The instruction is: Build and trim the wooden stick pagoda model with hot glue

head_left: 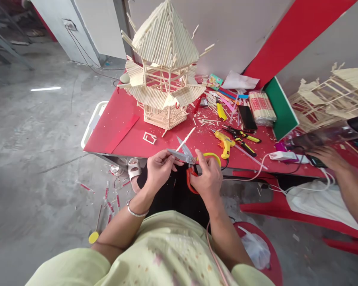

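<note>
My left hand (159,170) is closed in a pinch, with the lower end of a thin pale wooden stick (187,137) at its fingertips. In my right hand (208,177) are scissors (190,159) with one red and one yellow handle loop. Their blades are spread, and the stick passes between them, slanting up to the right. Part of the stick is hidden behind the near blade. Beyond my hands stands a pagoda model (167,79) built of wooden sticks. A small stick frame (149,138) lies on the red table (122,139) left of the scissors.
Right of the model lie a yellow glue gun (225,143), pliers (247,137), a utility knife (221,111), a phone (247,118) and bundled sticks (261,107). A co-worker's hand (328,157) is at the right, near a power strip (283,155) and another stick model (319,99).
</note>
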Tool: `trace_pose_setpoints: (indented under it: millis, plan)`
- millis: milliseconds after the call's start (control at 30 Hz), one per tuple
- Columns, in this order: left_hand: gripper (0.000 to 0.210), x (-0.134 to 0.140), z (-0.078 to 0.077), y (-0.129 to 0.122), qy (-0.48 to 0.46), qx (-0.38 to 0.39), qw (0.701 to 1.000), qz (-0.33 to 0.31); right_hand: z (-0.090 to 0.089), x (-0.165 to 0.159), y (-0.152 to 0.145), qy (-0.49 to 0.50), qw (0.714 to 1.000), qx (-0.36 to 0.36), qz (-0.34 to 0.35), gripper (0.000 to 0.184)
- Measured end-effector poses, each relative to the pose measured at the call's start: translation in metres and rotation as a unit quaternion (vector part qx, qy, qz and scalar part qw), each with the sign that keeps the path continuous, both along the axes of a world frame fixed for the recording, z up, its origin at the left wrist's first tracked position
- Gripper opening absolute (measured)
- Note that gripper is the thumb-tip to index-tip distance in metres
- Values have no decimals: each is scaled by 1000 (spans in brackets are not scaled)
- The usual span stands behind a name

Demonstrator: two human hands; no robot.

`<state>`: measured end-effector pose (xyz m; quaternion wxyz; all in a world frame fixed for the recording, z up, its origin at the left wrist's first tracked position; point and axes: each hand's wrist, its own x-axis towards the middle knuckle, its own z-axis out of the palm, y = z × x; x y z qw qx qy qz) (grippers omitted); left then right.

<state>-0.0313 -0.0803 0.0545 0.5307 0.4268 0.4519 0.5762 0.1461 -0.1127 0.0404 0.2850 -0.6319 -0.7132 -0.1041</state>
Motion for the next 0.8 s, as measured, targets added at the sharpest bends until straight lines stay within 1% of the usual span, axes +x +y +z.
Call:
trace_pose_setpoints:
  millis: [167, 267, 333, 433, 500, 567, 600, 667, 733, 800]
  plan:
    - [18, 6, 5, -6, -41, -25, 999, 17, 4, 0, 0, 10, 1000, 11, -4, 58]
    - [24, 5, 1, -8, -71, -24, 997, 14, 6, 3, 3, 30, 999, -16, 22, 62]
    - [26, 6, -3, -8, -100, -13, 995, 25, 7, 2, 3, 48, 997, -45, 47, 64]
    - [27, 6, -5, -4, -143, 5, 986, 84, 8, -6, -1, 80, 992, -78, 57, 64]
    - [32, 6, -2, 0, -169, -5, 979, 111, 8, -12, -6, 112, 988, -89, 51, 62]
    - [37, 4, 2, 3, -197, -38, 975, 100, 9, -17, -9, 152, 982, -106, 46, 60]
    - [39, 2, 3, 4, -209, -58, 973, 83, 11, -17, -8, 171, 978, -115, 37, 60]
    - [42, 0, 6, 5, -228, -86, 968, 60, 17, -15, -3, 182, 975, -125, -12, 62]
    - [42, -1, 7, 4, -235, -93, 966, 55, 25, -8, 9, 147, 975, -139, -87, 67]
    - [41, -2, 7, 3, -234, -85, 967, 53, 30, 0, 24, 84, 969, -187, -137, 72]
